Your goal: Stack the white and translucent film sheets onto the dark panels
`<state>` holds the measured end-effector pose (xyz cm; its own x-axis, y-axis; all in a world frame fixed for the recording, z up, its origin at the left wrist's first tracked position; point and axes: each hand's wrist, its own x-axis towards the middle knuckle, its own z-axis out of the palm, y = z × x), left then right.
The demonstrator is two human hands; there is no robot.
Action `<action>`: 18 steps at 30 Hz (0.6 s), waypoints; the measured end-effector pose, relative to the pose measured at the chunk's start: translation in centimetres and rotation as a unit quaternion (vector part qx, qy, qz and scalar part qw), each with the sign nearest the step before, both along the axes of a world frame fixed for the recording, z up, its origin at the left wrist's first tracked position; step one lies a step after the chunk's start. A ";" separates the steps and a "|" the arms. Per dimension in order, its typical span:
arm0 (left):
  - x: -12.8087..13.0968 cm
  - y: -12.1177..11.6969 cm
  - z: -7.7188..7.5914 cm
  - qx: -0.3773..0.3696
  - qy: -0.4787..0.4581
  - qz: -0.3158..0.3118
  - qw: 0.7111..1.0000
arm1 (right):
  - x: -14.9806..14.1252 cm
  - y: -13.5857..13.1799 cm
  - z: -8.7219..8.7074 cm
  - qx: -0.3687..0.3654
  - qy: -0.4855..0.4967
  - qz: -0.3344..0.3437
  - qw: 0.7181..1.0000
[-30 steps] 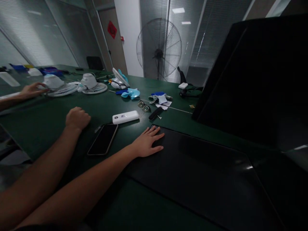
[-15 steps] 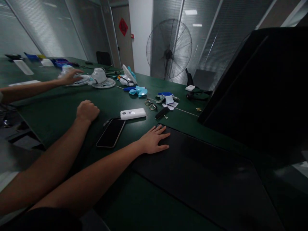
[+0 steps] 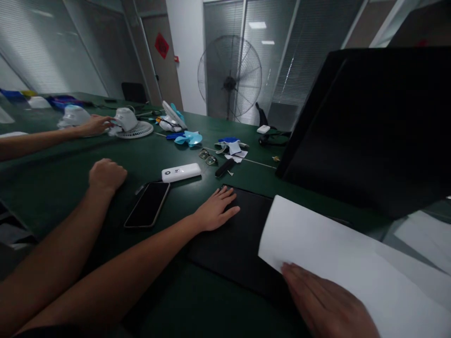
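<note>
Your left hand [image 3: 215, 210] is open, palm down on the black mat [image 3: 243, 239], with the phone [image 3: 148, 205] on the counter [image 3: 169, 277] at its 9 o'clock and a white device [image 3: 181, 172] at 10. Your right hand [image 3: 331, 303] is gripping the near edge of a white sheet [image 3: 338, 239], which is over the mat, roughly 4 o'clock from your left, thumb's hidden tho.

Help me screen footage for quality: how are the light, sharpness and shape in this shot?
Head view: dim overall; the monitor is near black, while the white paper stands out; bright light patches reflect in the glass; the right hand looks slightly soft; the edges seem stretched.
</note>
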<state>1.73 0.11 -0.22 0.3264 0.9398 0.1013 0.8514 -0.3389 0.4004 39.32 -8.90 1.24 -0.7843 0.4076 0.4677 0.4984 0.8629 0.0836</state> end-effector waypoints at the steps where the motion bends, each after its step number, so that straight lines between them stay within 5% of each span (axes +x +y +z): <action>1: 0.1 0.0 -0.1 0.000 -0.008 0.002 1.000 | -1.4 -0.2 -0.1 0.002 -0.012 0.008 1.000; 3: 0.2 0.0 -0.3 0.000 -0.021 0.000 1.000 | -4.3 -0.6 -0.3 -0.027 -0.028 0.021 0.999; 6: -0.3 0.1 -0.3 0.002 -0.018 -0.040 0.999 | -7.6 -1.0 0.1 -0.169 -0.062 0.044 0.983; 10: -1.2 0.2 0.0 -0.006 0.022 -0.109 0.994 | -7.9 -0.9 2.0 -0.321 -0.118 0.090 0.935; 14: -1.6 0.3 0.5 -0.012 0.040 -0.129 0.991 | -2.7 1.2 1.9 -0.280 -0.117 -0.013 0.953; 18: -1.8 0.4 0.8 -0.005 0.033 -0.100 0.994 | 7.8 5.7 -0.6 -0.132 -0.059 -0.206 0.968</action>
